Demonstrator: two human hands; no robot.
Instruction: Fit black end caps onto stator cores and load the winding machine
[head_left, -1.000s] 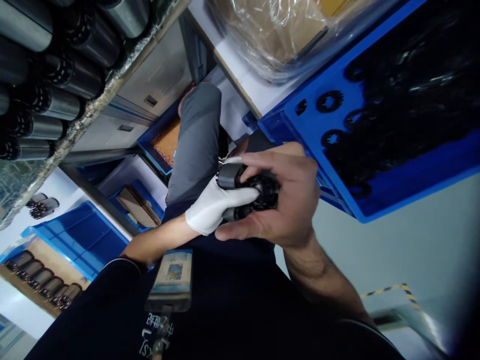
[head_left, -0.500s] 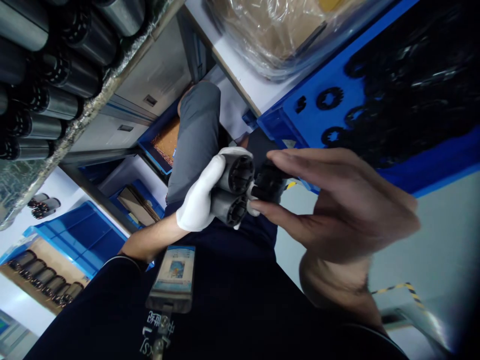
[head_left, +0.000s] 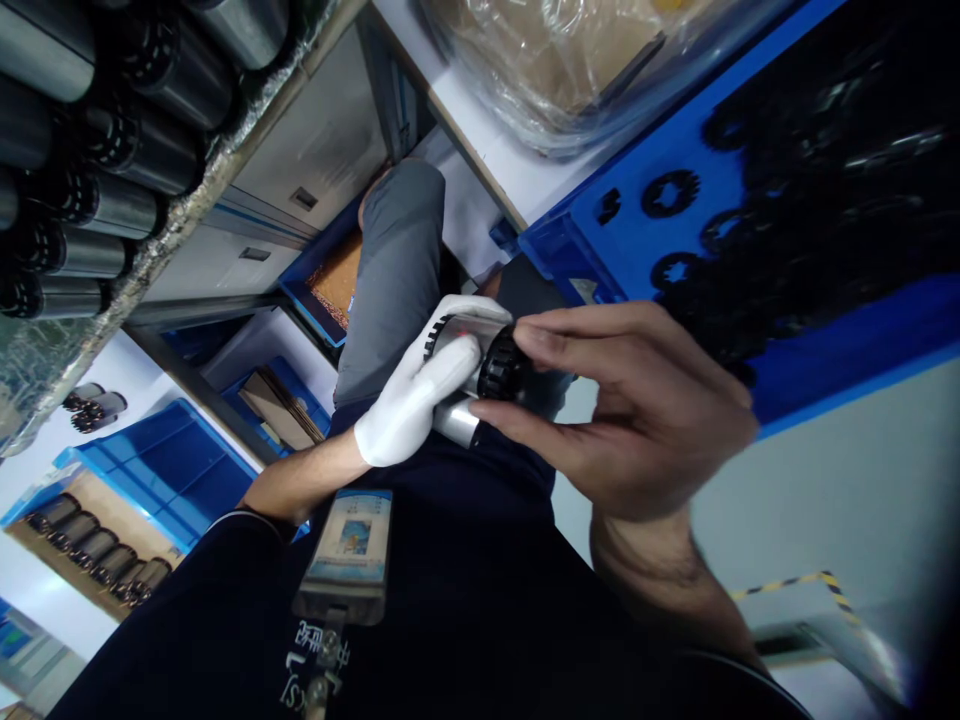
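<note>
My left hand (head_left: 401, 412), in a white glove, is wrapped round two metal stator cores. The upper stator core (head_left: 474, 328) has a black toothed end piece at its far-left end. Below it the lower stator core (head_left: 456, 424) shows only in part under the glove. Thumb and fingers of my bare right hand (head_left: 637, 405) pinch a black toothed end cap (head_left: 501, 368) at the right end of the upper core. Whether the cap is fully seated there I cannot tell.
A blue tray (head_left: 622, 245) of black toothed rings lies at upper right, beside a plastic-wrapped bundle (head_left: 555, 70). Several finished-looking cylinders (head_left: 97, 200) fill the upper left. Another blue bin (head_left: 172, 470) and a row of cylinders (head_left: 97, 550) are at lower left.
My right hand has moved left and brought the black end cap against the upper stator core. My left hand has turned the cores, so their open ends no longer face me.
</note>
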